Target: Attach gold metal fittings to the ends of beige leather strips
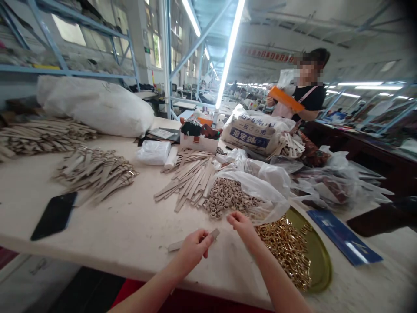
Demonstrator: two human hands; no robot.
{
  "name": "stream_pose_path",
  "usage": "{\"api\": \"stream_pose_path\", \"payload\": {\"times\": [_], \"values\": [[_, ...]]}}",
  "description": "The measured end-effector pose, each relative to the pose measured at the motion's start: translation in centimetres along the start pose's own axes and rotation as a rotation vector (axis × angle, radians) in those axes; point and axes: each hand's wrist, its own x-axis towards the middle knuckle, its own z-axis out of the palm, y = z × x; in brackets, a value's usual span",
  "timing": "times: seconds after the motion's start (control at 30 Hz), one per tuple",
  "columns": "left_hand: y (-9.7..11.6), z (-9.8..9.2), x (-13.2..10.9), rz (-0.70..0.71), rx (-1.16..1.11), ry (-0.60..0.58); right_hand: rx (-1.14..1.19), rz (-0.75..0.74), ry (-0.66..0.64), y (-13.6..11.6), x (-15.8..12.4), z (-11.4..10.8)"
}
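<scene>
My left hand is closed on a thin beige strap, which lies near the table's front edge with its tip poking out to the right. My right hand hovers just right of it, fingers curled, next to a clear bag of small beige loops. Whether those fingers hold anything is hidden. A gold tray heaped with gold metal buckles sits right of my right hand. A loose pile of beige straps lies beyond my hands.
A black phone lies at front left, with more strap heaps behind it. Big white sacks, plastic bags and a blue card crowd the table. A person stands at far right holding an orange object.
</scene>
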Motion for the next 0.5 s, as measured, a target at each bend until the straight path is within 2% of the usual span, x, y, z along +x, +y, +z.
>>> {"api": "stream_pose_path", "payload": {"times": [0.1,0.17,0.23,0.3,0.43,0.5], "values": [[0.8,0.2,0.8,0.066,0.020,0.047,0.533,0.116,-0.127,-1.4,-3.2,0.4],[1.2,0.5,1.0,0.086,0.073,0.031,0.808,0.189,-0.104,-2.2,-4.7,0.8],[1.5,0.6,0.9,0.090,0.147,0.003,0.847,0.189,-0.040,-2.7,-5.6,1.1],[1.7,0.4,0.4,0.088,0.213,-0.045,0.840,0.166,-0.033,-2.9,-5.9,1.4],[2.0,-0.1,-0.1,0.066,0.273,-0.138,0.890,0.161,-0.187,-2.5,-5.9,2.3],[1.6,0.0,0.0,0.047,0.219,-0.130,0.899,0.155,-0.194,-1.9,-5.7,2.9]]}}
